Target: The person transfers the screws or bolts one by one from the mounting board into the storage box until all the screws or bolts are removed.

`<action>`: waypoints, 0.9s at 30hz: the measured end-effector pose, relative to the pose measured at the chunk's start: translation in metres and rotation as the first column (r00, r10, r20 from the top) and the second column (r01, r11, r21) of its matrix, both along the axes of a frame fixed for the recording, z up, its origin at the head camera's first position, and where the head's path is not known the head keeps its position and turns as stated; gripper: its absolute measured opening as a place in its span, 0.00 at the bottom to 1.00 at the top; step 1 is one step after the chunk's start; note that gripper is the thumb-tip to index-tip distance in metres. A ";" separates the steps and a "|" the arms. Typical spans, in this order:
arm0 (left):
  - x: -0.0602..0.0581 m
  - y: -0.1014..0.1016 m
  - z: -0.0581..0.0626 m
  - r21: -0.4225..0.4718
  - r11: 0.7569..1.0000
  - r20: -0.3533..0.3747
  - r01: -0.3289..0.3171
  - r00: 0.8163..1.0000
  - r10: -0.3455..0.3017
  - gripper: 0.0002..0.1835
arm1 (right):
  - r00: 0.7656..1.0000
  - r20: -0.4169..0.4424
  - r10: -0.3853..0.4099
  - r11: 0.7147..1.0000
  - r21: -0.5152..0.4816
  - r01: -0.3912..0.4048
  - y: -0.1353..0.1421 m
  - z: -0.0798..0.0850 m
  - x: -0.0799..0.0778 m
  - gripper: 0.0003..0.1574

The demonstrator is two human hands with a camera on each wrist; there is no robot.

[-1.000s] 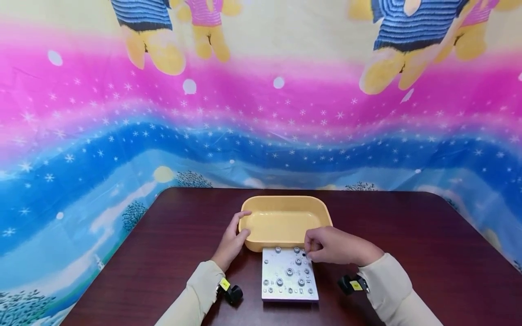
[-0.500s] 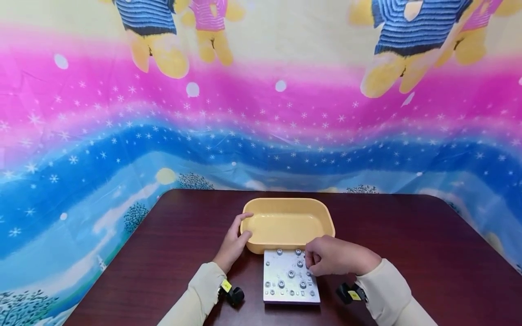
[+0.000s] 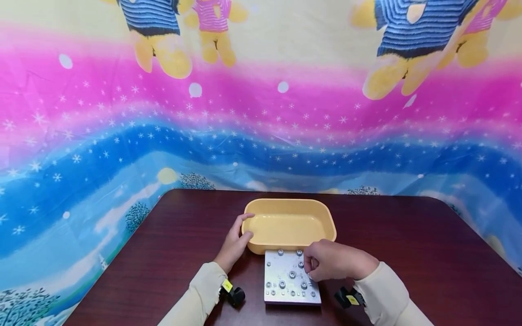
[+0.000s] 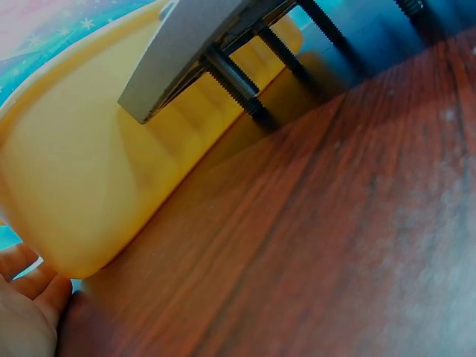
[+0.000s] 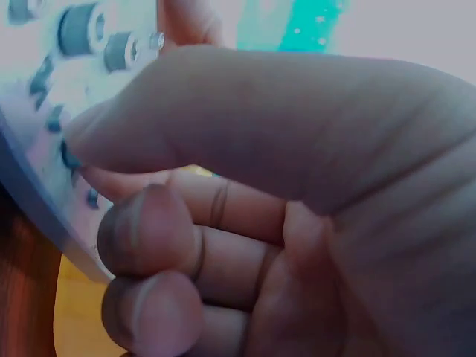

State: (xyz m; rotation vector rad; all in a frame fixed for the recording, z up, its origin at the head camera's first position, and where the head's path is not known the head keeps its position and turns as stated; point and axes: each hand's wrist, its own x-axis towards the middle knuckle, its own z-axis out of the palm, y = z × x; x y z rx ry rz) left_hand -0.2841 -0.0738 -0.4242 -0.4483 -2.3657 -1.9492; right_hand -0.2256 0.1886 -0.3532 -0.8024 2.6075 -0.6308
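A silver metal plate [image 3: 277,269] with several socket-head bolts stands in front of a yellow plastic tub [image 3: 289,247]. My left hand [image 3: 234,244] holds the tub's left end, its thumb inside the rim. At the plate's right edge, my right hand [image 3: 340,260] pinches a small bolt [image 5: 69,156] between thumb and index finger; most of the bolt is hidden by the fingertips. The other fingers of that hand are curled in. From below, the left wrist view shows the threaded bolt shanks [image 4: 234,78] sticking down out of the plate, above the table.
The dark red-brown table [image 3: 195,217] extends around the tub and plate. Behind it hangs a printed cloth [image 3: 261,113] in pink and blue. A small black camera [image 3: 235,296] sits at the left wrist, and another [image 3: 344,298] at the right.
My right hand has moved down along the plate's right edge, from near its upper right corner to the small bolt. My left hand stays on the tub. The head view has shifted slightly.
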 end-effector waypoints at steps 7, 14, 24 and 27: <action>0.000 0.000 0.000 0.008 1.000 -0.008 0.000 1.000 0.000 0.27 | 1.000 0.008 -0.025 0.999 0.021 0.025 -0.003 0.000 0.002 0.11; 0.000 -0.001 0.001 0.006 1.000 -0.014 0.003 1.000 -0.003 0.28 | 0.996 0.046 -0.071 0.996 0.054 0.069 -0.006 0.001 0.003 0.11; 0.000 -0.002 0.001 0.007 1.000 -0.009 0.007 1.000 -0.007 0.27 | 0.997 0.038 -0.069 0.996 0.061 0.066 -0.007 -0.001 0.001 0.10; 0.000 -0.002 0.001 0.000 1.000 -0.007 0.006 1.000 -0.006 0.27 | 0.997 0.030 -0.065 0.996 0.064 0.063 -0.005 -0.001 0.001 0.10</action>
